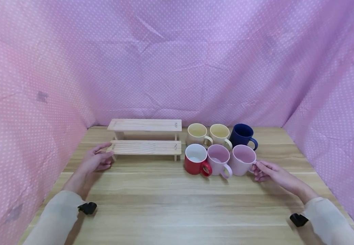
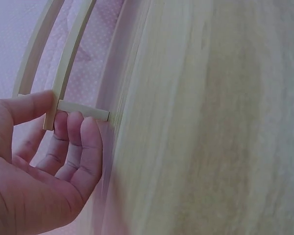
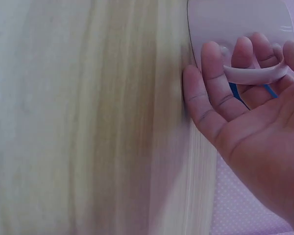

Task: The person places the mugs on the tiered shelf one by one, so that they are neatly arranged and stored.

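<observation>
My left hand [image 1: 95,160] is at the left end of a two-tier wooden rack. It pinches the front, lower shelf [image 1: 147,147]; in the left wrist view the thumb lies on the board [image 2: 68,63] and the fingers curl beneath, against its leg [image 2: 83,109]. At the right, my right hand [image 1: 268,173] holds the handle [image 3: 257,76] of the rightmost pink mug [image 1: 243,160], with fingers passed through the loop. That mug stands upright on the table. Touching or close to its left is another pink mug [image 1: 218,158], then a red mug [image 1: 193,165] with a white inside.
Behind the front mugs stand two cream mugs [image 1: 197,130] [image 1: 219,132] and a dark blue mug [image 1: 241,134]. The raised rear shelf [image 1: 144,125] sits behind the lower one. Pink dotted cloth [image 1: 177,68] encloses the wooden table [image 1: 170,211] at the back and sides.
</observation>
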`<move>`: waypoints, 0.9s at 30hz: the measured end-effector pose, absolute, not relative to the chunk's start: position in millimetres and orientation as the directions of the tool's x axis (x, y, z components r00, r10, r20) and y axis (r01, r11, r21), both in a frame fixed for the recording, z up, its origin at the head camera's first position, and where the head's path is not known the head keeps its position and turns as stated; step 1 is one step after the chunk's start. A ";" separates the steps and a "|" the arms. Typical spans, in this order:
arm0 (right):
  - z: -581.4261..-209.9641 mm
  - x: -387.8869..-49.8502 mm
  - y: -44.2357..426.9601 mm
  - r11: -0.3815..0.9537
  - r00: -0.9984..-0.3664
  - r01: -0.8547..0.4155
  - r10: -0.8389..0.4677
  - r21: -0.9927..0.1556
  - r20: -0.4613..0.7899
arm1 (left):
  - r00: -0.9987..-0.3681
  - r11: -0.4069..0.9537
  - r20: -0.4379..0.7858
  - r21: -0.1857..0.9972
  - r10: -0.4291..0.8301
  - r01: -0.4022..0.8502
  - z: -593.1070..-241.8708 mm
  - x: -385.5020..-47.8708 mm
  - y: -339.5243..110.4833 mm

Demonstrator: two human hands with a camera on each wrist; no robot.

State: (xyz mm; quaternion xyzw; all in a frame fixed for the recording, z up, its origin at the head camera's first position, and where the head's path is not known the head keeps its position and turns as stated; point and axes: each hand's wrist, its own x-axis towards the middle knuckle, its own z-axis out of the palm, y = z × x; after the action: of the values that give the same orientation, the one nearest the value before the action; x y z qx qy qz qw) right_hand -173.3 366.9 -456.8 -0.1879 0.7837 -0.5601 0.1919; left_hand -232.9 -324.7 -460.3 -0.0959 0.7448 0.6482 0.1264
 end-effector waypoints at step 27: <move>-471.2 -184.4 358.8 0.221 -0.877 -0.110 -0.481 -0.969 -0.010 | -0.934 0.052 -0.352 0.936 0.066 -0.349 -455.1 -230.6 -331.9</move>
State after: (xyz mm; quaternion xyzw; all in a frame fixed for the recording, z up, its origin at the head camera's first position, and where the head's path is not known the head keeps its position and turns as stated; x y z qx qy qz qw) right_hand -184.4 358.8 -471.2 -0.1930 0.7657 -0.5934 0.1561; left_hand -230.6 -331.9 -455.1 -0.0996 0.7091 0.6812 0.1523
